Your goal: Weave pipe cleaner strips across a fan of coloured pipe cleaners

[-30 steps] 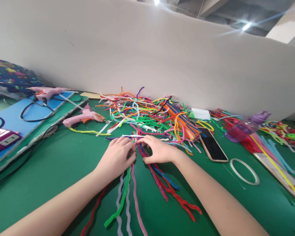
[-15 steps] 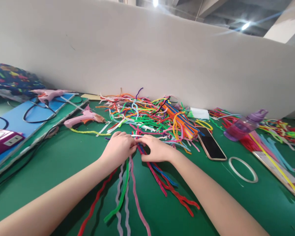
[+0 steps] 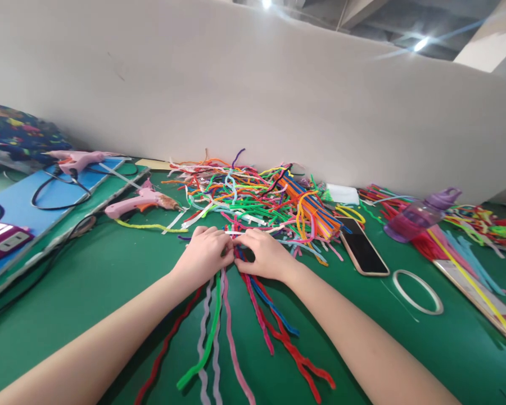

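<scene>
My left hand (image 3: 206, 250) and my right hand (image 3: 263, 253) meet at the middle of the table, fingertips close together. Both are closed on the gathered upper ends of a bundle of pipe cleaners; the exact grip is hidden behind the fingers. From under my left hand hang a red pipe cleaner (image 3: 168, 343), a green pipe cleaner (image 3: 208, 343), wavy pale grey ones and a pink pipe cleaner (image 3: 234, 349). Below my right hand spread a magenta one, a blue pipe cleaner (image 3: 278, 312) and a branching red one (image 3: 297, 357).
Behind my hands lies a tangled heap of pipe cleaners (image 3: 236, 191). At left are two pink glue guns (image 3: 141, 201) with cords and a purple power socket (image 3: 6, 242). At right lie a phone (image 3: 366, 250), a white tape ring (image 3: 417, 291) and a purple bottle (image 3: 421, 216).
The magenta, blue and red strands under my right hand have swung inward and down, toward the left. My hands stay together at nearly the same spot.
</scene>
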Demonstrator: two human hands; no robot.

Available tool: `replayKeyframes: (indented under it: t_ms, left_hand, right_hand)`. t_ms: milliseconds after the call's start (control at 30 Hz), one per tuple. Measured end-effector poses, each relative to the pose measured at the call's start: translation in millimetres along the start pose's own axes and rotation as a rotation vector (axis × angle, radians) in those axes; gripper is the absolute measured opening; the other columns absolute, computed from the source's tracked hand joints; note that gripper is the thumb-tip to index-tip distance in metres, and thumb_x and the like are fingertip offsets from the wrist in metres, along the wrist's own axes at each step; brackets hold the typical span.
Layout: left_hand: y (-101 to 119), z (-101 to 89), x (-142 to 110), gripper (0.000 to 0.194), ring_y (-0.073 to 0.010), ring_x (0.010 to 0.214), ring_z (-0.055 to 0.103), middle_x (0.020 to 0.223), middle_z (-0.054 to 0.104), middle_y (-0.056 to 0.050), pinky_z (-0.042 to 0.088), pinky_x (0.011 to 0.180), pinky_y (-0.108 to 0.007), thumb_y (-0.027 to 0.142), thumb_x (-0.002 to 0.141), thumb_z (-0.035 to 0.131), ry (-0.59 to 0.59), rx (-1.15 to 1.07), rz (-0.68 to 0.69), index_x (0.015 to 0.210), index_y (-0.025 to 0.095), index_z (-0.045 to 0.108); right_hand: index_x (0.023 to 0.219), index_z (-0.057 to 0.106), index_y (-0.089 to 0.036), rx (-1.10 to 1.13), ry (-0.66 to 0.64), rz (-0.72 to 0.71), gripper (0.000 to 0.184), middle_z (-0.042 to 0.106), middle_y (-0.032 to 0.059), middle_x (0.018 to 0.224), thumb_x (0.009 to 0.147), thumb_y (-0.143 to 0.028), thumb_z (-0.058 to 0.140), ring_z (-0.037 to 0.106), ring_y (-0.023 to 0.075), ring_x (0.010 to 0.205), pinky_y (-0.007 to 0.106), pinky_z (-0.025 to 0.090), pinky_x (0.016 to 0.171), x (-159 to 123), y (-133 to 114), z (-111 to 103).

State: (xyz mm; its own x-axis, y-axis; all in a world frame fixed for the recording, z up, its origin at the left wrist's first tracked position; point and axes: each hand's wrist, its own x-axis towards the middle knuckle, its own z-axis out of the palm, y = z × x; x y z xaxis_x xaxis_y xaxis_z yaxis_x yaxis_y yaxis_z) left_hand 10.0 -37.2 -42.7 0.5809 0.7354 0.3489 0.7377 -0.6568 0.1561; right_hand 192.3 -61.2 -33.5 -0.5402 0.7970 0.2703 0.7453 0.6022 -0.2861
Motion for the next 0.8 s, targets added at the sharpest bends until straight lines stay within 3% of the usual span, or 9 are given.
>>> replayKeyframes:
  t_ms: [533, 800]
  left_hand:
    - [-14.8, -16.0, -4.9, 0.015, -0.0173, 0.073, 0.058, 0.072, 0.065, -0.001, 0.037, 0.078, -0.034, 0.024, 0.080, 0.048, 0.065, 0.007, 0.020, 0.071, 0.019, 0.059]
    - [-11.0, -20.7, -3.9, 0.017, -0.0197, 0.080, 0.059, 0.073, 0.064, -0.002, 0.036, 0.077, -0.035, 0.021, 0.085, 0.046, 0.104, 0.069, 0.075, 0.075, 0.019, 0.060]
  right_hand:
    - [0.106, 0.063, -0.020, -0.010, 0.020, 0.018, 0.030, 0.065, 0.0057, 0.099, 0.080, -0.034, 0.065, 0.057, 0.0212, 0.101, 0.037, 0.036, 0.095, -0.4, -0.9, 1.4]
    - [0.097, 0.064, -0.018, 0.168, 0.173, 0.109, 0.014, 0.065, 0.0031, 0.087, 0.088, -0.019, 0.054, 0.059, 0.0157, 0.087, 0.030, 0.041, 0.084, 4.1, -7.0, 0.8]
